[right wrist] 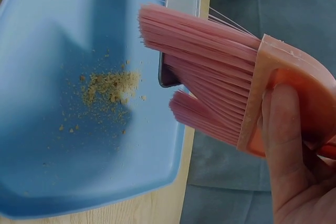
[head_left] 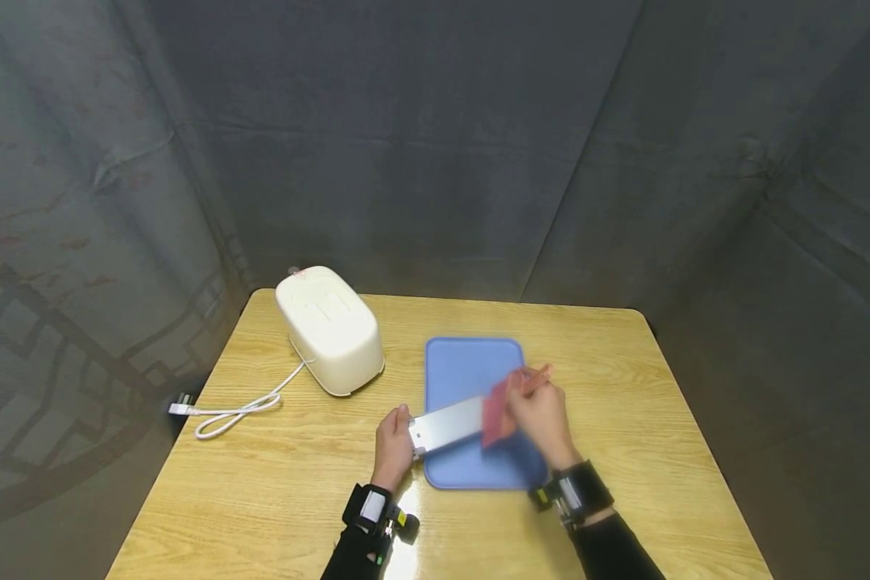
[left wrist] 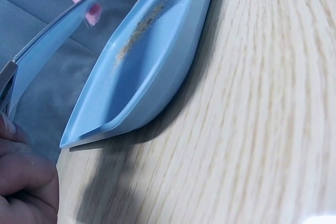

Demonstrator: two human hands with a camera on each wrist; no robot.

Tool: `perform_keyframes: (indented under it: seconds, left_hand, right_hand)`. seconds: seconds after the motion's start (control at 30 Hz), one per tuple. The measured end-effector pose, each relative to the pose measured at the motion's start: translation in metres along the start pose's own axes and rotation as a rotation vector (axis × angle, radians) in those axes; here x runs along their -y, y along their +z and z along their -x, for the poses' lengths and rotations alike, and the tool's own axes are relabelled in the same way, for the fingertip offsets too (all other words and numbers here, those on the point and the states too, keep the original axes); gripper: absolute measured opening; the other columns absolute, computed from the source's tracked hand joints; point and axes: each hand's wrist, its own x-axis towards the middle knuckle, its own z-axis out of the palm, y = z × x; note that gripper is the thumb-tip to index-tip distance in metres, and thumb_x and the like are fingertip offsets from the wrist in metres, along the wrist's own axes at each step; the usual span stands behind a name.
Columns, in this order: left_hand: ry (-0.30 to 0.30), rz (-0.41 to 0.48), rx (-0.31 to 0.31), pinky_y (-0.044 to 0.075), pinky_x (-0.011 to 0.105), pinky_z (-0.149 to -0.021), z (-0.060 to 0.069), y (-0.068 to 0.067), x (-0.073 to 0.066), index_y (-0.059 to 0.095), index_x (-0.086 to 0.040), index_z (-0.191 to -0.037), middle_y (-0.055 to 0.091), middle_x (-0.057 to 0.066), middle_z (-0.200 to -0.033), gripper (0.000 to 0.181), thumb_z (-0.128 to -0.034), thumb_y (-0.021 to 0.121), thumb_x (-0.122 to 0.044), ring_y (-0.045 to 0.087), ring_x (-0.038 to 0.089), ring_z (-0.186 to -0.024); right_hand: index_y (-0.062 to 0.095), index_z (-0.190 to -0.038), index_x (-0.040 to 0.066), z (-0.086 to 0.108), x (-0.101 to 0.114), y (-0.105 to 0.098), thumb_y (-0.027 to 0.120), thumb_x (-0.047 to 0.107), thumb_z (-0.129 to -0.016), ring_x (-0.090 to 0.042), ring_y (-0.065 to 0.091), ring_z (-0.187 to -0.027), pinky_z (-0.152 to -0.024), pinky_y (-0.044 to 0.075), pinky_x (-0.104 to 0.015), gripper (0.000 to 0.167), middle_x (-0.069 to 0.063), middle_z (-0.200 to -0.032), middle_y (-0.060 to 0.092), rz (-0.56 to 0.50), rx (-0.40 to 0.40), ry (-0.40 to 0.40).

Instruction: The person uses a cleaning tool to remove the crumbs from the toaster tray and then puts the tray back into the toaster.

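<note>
My left hand (head_left: 394, 447) grips one end of a flat metal crumb tray (head_left: 445, 425), held tilted above a blue tray (head_left: 471, 358). In the right wrist view, a brush (right wrist: 210, 61) with pink bristles and an orange handle is pinched in my right hand (right wrist: 294, 166). Its bristles lie across the far end of the crumb tray and splay around its edge. Below, a small heap of crumbs (right wrist: 113, 86) is spread on the blue tray. My right hand's motion blurs it in the head view.
A cream toaster (head_left: 333, 330) stands at the table's back left. Its white cord (head_left: 239, 412) lies looped, the plug (head_left: 181, 409) at the left edge. Grey cloth (head_left: 435, 153) hangs behind the wooden table (head_left: 609, 387).
</note>
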Motion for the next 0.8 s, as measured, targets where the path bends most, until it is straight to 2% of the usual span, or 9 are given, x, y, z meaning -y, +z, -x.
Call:
perform_keyframes:
  seconds: [0.37, 0.63, 0.8]
  left_hand:
    - [0.01, -0.007, -0.023, 0.044, 0.03, -0.066, 0.0007, 0.0013, 0.0002, 0.06, -0.004, -0.084, 0.055, 0.004, -0.074, 0.042, -0.1116, 0.04, -0.029, 0.054, 0.016, -0.07]
    - [0.019, -0.023, -0.037, 0.043, 0.032, -0.067, -0.0006, 0.001, -0.0008, 0.059, -0.004, -0.083, 0.054, 0.004, -0.074, 0.041, -0.1115, 0.041, -0.028, 0.053, 0.017, -0.07]
    - [0.036, -0.033, -0.051, 0.043, 0.032, -0.068, -0.0008, 0.0015, 0.0005, 0.059, -0.004, -0.083, 0.055, 0.005, -0.074, 0.041, -0.1113, 0.041, -0.028, 0.052, 0.017, -0.071]
  right_hand:
    - [0.07, -0.114, 0.0, 0.0024, 0.0005, -0.0025, 0.067, 0.01, -0.095, -0.017, 0.057, -0.051, -0.043, 0.047, -0.03, 0.021, -0.009, -0.073, 0.068, 0.047, -0.047, 0.012]
    - [0.072, -0.107, 0.001, 0.0026, -0.0016, -0.0056, 0.066, 0.013, -0.096, -0.018, 0.06, -0.054, -0.046, 0.049, -0.03, 0.017, -0.01, -0.075, 0.069, 0.054, -0.033, 0.058]
    - [0.072, -0.108, 0.001, 0.0031, -0.004, -0.0057, 0.066, 0.012, -0.096, -0.016, 0.06, -0.054, -0.046, 0.049, -0.03, 0.018, -0.01, -0.075, 0.07, 0.049, -0.04, 0.056]
